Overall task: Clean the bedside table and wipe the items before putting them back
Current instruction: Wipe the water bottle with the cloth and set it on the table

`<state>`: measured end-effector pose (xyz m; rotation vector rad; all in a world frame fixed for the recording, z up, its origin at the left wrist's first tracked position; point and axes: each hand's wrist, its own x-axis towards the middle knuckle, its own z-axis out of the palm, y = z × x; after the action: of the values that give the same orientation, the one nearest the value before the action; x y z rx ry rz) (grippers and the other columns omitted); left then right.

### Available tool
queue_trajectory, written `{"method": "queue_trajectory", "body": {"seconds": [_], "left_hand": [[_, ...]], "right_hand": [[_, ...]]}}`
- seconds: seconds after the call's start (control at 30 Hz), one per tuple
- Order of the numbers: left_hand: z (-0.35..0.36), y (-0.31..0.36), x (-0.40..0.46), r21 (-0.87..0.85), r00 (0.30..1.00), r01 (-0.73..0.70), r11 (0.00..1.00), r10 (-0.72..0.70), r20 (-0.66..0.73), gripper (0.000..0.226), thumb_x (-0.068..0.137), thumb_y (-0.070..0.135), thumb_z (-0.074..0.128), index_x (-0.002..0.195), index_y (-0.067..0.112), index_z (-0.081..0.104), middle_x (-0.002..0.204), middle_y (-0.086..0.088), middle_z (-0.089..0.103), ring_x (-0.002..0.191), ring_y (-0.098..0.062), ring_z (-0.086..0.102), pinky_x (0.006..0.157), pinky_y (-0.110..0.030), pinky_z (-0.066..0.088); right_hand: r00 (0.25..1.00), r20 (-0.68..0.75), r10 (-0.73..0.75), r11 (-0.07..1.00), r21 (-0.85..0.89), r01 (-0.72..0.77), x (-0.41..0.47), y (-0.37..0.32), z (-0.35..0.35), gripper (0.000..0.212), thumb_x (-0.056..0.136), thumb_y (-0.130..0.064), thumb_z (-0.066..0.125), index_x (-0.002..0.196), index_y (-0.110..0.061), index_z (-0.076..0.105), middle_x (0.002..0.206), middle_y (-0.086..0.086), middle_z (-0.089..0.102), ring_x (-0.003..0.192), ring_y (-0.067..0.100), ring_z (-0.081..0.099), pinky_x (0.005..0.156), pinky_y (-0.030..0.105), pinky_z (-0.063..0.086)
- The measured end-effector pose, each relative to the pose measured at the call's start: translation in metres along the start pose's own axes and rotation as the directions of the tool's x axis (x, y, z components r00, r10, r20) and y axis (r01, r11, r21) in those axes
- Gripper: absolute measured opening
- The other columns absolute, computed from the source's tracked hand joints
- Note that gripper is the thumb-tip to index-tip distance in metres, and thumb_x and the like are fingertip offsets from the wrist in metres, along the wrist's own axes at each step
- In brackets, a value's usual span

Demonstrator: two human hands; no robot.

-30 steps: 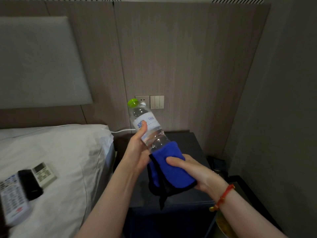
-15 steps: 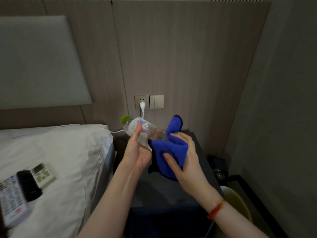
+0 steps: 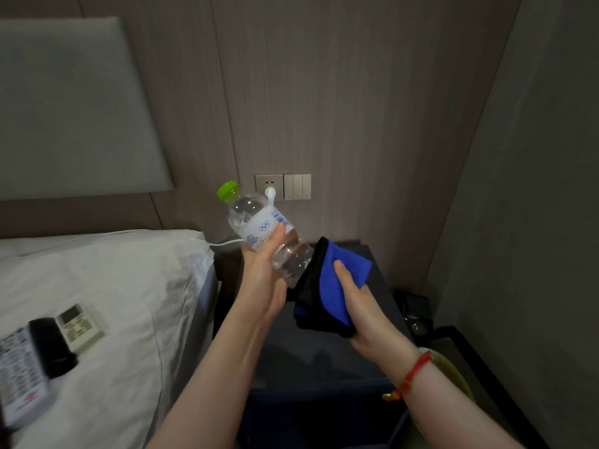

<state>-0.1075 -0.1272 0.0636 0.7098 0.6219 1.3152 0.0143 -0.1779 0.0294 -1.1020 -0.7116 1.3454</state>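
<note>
Gripped water bottle tilted in left hand; right hand clutched blue cloth, probably wiping its base.

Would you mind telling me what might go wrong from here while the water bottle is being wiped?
The bottle is tilted above the bedside table, held only by the left hand; rubbing its base with the blue cloth might loosen that grip. The remotes lie on the bed and may slide.

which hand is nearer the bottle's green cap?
Left. The left hand grips the bottle just below the green cap; the right hand holds the blue cloth at its base.
</note>
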Motion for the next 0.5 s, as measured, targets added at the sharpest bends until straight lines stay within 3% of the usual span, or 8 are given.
{"method": "queue_trajectory", "body": {"seconds": [0.13,0.23,0.3,0.4,0.5], "left_hand": [[-0.003,0.002,0.005,0.011,0.998,-0.022,1.000,0.022,0.055,0.074,0.076,0.025,0.065,0.140,0.006,0.034,0.114,-0.014,0.053,0.100,-0.027,0.058,0.089,-0.044,0.051],[-0.004,-0.004,0.013,0.051,0.995,-0.092,0.994,0.089,0.053,0.071,0.076,0.020,0.066,0.138,0.009,0.034,0.106,-0.010,0.057,0.087,-0.019,0.064,0.075,-0.035,0.057],[-0.005,-0.009,0.017,0.121,0.990,-0.139,0.983,0.135,0.039,0.066,0.076,0.015,0.066,0.133,0.013,0.035,0.102,-0.006,0.060,0.081,-0.015,0.067,0.068,-0.031,0.058],[-0.007,-0.016,0.026,0.257,0.985,-0.173,0.951,0.165,0.053,0.063,0.072,0.015,0.071,0.123,0.024,0.037,0.108,-0.003,0.061,0.088,-0.013,0.068,0.071,-0.029,0.057],[-0.006,-0.022,0.041,0.332,0.980,-0.196,0.923,0.175,0.094,0.059,0.074,0.009,0.071,0.121,0.025,0.039,0.110,-0.001,0.061,0.094,-0.011,0.066,0.077,-0.026,0.057]], "right_hand": [[0.986,0.022,0.162,0.984,0.070,-0.163,0.000,0.004,0.001,0.053,0.088,-0.056,0.042,0.111,-0.013,0.062,0.090,0.010,0.074,0.071,0.021,0.071,0.052,0.025,0.054],[0.979,-0.131,0.154,0.988,0.030,-0.152,0.013,0.011,0.005,0.049,0.096,-0.044,0.035,0.121,-0.007,0.055,0.109,0.017,0.066,0.093,0.031,0.064,0.079,0.037,0.054],[0.970,-0.198,0.138,0.984,-0.086,-0.157,0.023,0.013,0.006,0.045,0.098,-0.036,0.034,0.121,-0.002,0.051,0.119,0.021,0.060,0.107,0.036,0.059,0.095,0.045,0.047],[0.965,-0.255,0.062,0.958,-0.255,-0.130,0.038,0.015,0.006,0.041,0.097,-0.033,0.038,0.118,0.001,0.049,0.122,0.021,0.057,0.111,0.035,0.056,0.099,0.049,0.043],[0.977,-0.213,-0.005,0.950,-0.306,-0.062,0.052,0.012,0.006,0.043,0.097,-0.032,0.041,0.125,0.000,0.048,0.124,0.019,0.057,0.113,0.031,0.056,0.102,0.045,0.041]]}}
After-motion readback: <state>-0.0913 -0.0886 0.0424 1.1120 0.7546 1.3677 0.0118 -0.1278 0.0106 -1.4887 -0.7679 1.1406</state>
